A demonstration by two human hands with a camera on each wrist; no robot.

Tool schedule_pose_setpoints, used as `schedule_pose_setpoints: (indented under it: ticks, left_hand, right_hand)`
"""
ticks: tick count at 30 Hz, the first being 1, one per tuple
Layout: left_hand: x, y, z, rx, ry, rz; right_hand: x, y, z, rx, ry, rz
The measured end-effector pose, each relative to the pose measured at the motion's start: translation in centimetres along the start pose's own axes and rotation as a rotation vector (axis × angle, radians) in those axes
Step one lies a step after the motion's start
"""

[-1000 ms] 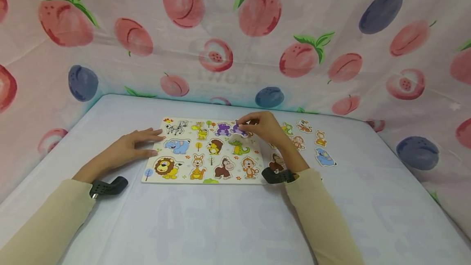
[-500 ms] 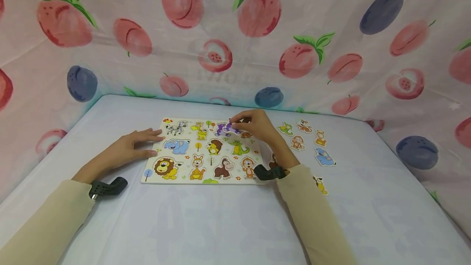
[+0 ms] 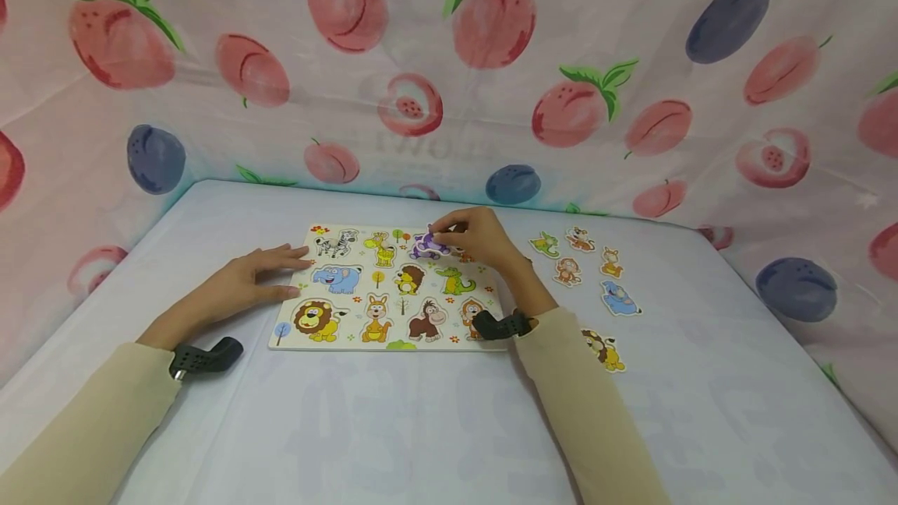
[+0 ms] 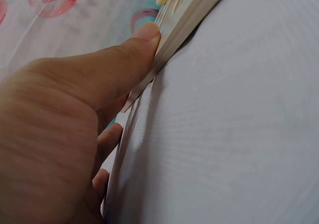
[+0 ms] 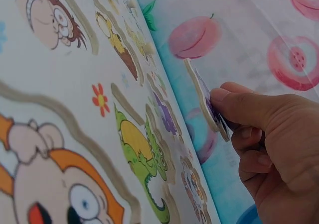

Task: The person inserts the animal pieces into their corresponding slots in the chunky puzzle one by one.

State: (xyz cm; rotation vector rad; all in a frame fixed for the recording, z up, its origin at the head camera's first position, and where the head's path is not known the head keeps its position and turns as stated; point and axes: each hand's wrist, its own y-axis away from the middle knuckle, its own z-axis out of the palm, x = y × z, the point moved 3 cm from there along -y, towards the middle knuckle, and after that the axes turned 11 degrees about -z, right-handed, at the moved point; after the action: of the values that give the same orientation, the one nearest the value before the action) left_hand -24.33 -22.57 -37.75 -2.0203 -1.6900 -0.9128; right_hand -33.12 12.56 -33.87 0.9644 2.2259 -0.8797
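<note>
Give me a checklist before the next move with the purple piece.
1. Right hand gripping the purple piece: ok, pinched.
2. Purple slot free: ok, no piece seated in it.
3. Piece lowered into place: not ok, held apart from the board.
4. Outline matched to slot: cannot tell.
5. Left hand on the board's edge: ok, touching.
6. Loose pieces off the board: ok, visible ones lie on the table.

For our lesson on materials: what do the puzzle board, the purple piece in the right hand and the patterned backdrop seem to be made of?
Puzzle board: probably wood or fibreboard with smooth printed face, from its bare tan edge. Purple piece: likely the same, printed, with a pale edge. Patterned backdrop: printed fabric or plastic sheeting; creases fit either.
</note>
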Motion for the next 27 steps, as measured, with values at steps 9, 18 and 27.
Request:
schedule_pose_setpoints:
  ticks: [9,18,27]
  left_hand:
    - [0.1,0.0,0.1,0.0,-0.014,-0.01]
    - [0.0,0.0,0.0,0.005,-0.021,-0.014]
    - [0.0,-0.1,0.1,0.007,-0.021,-0.001]
  right_hand:
    - [0.5,-0.5,0.6,0.004,-0.005,0.033]
    - [1.2,-0.7,1.4,0.011,-0.004,0.067]
    - [1.4,-0.3,2.1,0.03,-0.006,0.159]
